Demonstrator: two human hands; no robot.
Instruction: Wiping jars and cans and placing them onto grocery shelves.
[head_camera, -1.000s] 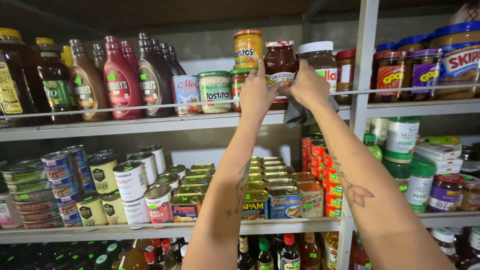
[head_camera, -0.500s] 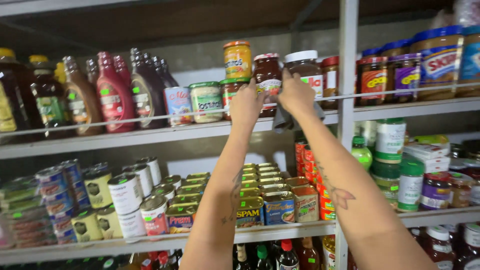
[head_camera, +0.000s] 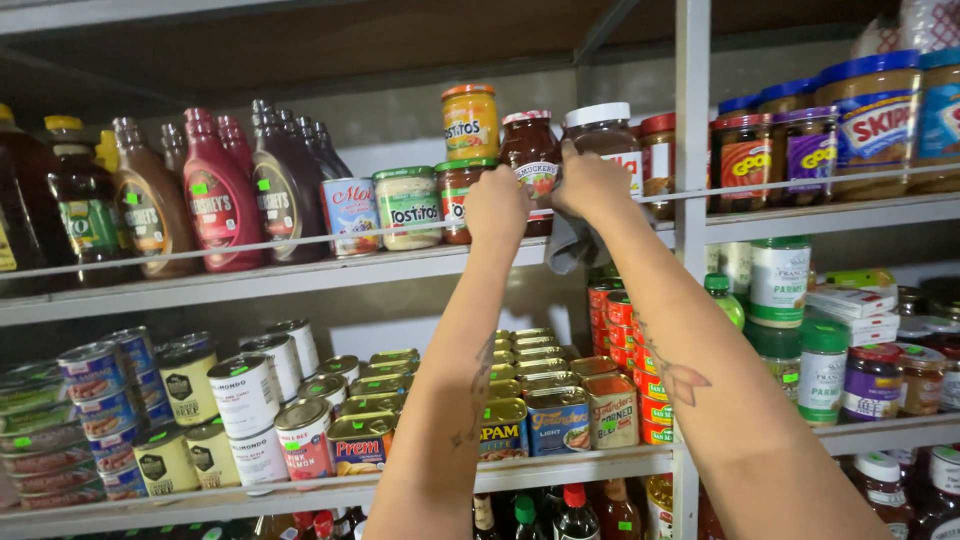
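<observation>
Both my arms reach up to the upper shelf (head_camera: 250, 283). My left hand (head_camera: 497, 205) is closed around the lower part of a dark red jam jar (head_camera: 531, 145) with a checkered lid. My right hand (head_camera: 590, 185) grips a grey cloth (head_camera: 568, 248) that hangs below it, and presses against a brown spread jar with a white lid (head_camera: 598, 130). A yellow dip jar with an orange lid (head_camera: 470, 122) stands stacked just left of the jam jar.
Syrup bottles (head_camera: 215, 190) and dip jars (head_camera: 408, 205) fill the upper shelf's left side, and peanut butter jars (head_camera: 868, 115) its right. Stacked cans (head_camera: 250, 400) and meat tins (head_camera: 530, 400) crowd the shelf below. A grey upright post (head_camera: 692, 250) divides the shelving.
Both hands stay at the same two jars. The view has tilted up a little, so the shelves sit lower in the frame.
</observation>
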